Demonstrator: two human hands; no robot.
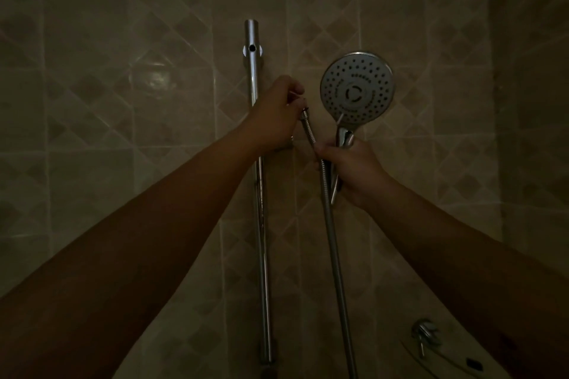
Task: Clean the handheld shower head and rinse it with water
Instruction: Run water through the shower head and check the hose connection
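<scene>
The round chrome shower head (357, 88) faces me, its nozzle face upright at the centre right. My right hand (351, 168) grips its handle and also holds the metal hose (334, 240) just below the hose's top end. My left hand (275, 114) is curled at the holder on the vertical chrome rail (261, 224), fingers pinching near the hose's end nut (304, 114). The holder itself is hidden behind that hand. The hose hangs down past the bottom of the view.
Beige diamond-patterned wall tiles (123, 101) fill the dim scene. A chrome tap handle (426, 337) is mounted low at the right. The rail's top bracket (252, 49) is fixed above my left hand.
</scene>
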